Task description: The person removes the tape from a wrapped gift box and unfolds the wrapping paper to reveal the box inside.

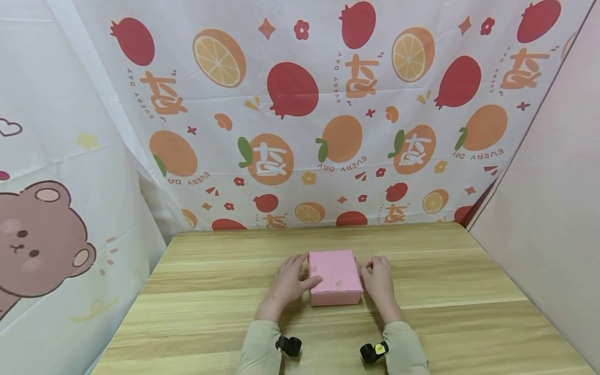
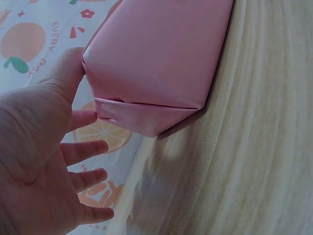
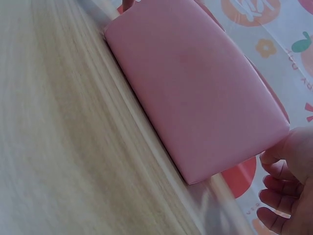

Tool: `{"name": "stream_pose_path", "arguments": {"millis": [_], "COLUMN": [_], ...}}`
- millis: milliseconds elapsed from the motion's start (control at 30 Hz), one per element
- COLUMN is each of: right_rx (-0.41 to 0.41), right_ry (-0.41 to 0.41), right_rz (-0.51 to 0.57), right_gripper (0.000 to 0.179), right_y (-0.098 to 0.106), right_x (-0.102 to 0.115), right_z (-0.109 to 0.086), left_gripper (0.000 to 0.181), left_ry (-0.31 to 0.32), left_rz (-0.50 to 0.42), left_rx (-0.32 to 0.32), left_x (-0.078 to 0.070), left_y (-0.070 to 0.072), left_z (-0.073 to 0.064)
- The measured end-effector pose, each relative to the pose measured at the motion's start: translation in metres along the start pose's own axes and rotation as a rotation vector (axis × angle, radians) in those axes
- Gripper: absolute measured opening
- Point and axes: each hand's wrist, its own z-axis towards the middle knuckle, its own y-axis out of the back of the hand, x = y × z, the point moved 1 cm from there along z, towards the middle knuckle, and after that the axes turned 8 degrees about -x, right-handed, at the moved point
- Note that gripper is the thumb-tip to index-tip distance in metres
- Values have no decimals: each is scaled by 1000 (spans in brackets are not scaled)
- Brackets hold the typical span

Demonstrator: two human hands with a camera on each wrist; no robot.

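Observation:
A box wrapped in pink paper (image 1: 335, 271) lies on the wooden table between the two hands, with bits of clear tape on its top. My left hand (image 1: 288, 284) is at its left side, thumb resting on the top and the other fingers spread. A triangular paper flap (image 2: 146, 117) is folded at that end, seen in the left wrist view, with the index fingertip right at it. At the right end, my right hand (image 1: 377, 278) has curled fingers, thumb and index fingertip together at the paper's edge. The box hides part of this end in the right wrist view.
The wooden table (image 1: 459, 307) extends around the box on all sides. Behind it hangs a white curtain with a fruit print (image 1: 304, 151), and a cloth with a bear print (image 1: 42, 239) hangs at the left. A plain pale wall (image 1: 553, 182) stands at the right.

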Motion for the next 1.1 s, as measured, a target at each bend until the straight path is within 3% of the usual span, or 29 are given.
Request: {"name": "stream_pose_path", "arguments": {"millis": [500,1100], "right_rx": [47,27], "right_ry": [-52,-107], "right_rz": [-52,-45], "right_gripper": [10,12], "right_y": [-4,19], "right_x": [-12,-25], "right_z": [3,13], "left_gripper": [83,84], "left_ry": [-9,-23], "left_rz": [-9,-19], "left_rx": [0,11], "left_x": [3,6], "left_y": [-1,1], "left_z": [3,6]}}
